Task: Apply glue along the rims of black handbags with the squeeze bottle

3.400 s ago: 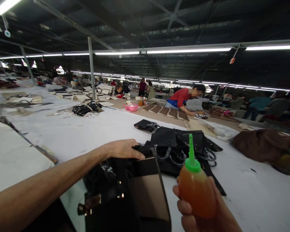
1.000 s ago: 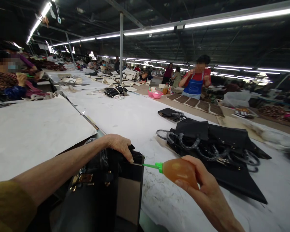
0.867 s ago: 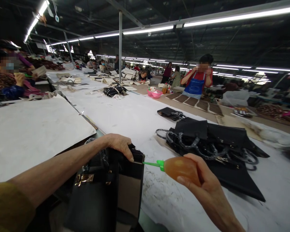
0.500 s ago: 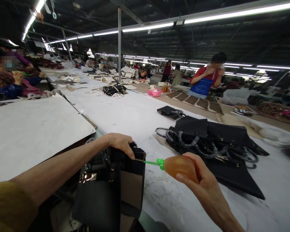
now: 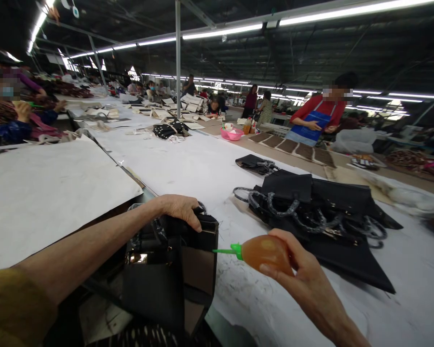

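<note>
My left hand (image 5: pixel 184 210) grips the top edge of a black handbag (image 5: pixel 154 289), its thumb over the rim and its other fingers partly hidden behind. The bag stands tilted at the table's near edge, with gold-coloured hardware on its front and a brownish panel showing on its open side. In my right hand (image 5: pixel 300 265) lies a squeeze bottle (image 5: pixel 264 253) of amber liquid, held on its side. Its thin green nozzle points left, with the tip close to the bag's side edge; whether it touches cannot be seen.
Several black bag pieces with plastic-wrapped handles (image 5: pixel 318 207) lie in a pile on the white table (image 5: pixel 188 168) to the right. A pink basin (image 5: pixel 231 134) stands further back. Across the table is a co-worker in a blue apron (image 5: pixel 313 123); other people sit at the left.
The bottle's nozzle has moved down and slightly left from the bag's top corner to lower along its side edge. Across the table, the co-worker's hands have dropped from face height to the waist.
</note>
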A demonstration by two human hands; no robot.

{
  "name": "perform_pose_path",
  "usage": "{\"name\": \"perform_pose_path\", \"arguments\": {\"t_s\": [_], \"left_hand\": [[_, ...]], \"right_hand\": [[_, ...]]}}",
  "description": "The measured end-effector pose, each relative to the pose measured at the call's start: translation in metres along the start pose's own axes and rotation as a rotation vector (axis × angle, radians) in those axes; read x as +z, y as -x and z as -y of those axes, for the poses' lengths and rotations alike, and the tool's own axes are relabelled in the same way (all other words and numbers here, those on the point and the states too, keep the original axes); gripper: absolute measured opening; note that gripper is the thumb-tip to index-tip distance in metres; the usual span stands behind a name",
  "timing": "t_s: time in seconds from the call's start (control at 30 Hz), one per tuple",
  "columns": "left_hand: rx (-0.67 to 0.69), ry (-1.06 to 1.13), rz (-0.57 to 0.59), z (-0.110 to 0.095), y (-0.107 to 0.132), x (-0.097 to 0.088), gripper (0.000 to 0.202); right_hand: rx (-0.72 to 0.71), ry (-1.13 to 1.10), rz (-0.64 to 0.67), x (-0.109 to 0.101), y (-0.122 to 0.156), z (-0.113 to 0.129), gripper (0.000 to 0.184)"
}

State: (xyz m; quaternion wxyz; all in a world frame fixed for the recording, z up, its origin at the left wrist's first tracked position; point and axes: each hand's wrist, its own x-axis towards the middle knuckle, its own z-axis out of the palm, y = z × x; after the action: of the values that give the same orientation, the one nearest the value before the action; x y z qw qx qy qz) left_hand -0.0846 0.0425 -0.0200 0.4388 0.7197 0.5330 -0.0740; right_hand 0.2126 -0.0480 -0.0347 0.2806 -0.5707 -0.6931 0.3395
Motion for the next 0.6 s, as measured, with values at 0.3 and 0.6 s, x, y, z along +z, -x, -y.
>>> {"name": "perform_pose_path", "arguments": {"t_s": [0.3,0.6], "left_hand": [[0.007,0.008,0.004,0.008,-0.007,0.005,0.037],[0.002,0.005,-0.001,0.005,-0.004,0.003,0.034]], "right_hand": [[0.001,-0.067,-0.116,0.0,-0.011,-0.005,0.053],[-0.012,-0.004,-0.084,0.001,-0.002,-0.008,0.053]]}}
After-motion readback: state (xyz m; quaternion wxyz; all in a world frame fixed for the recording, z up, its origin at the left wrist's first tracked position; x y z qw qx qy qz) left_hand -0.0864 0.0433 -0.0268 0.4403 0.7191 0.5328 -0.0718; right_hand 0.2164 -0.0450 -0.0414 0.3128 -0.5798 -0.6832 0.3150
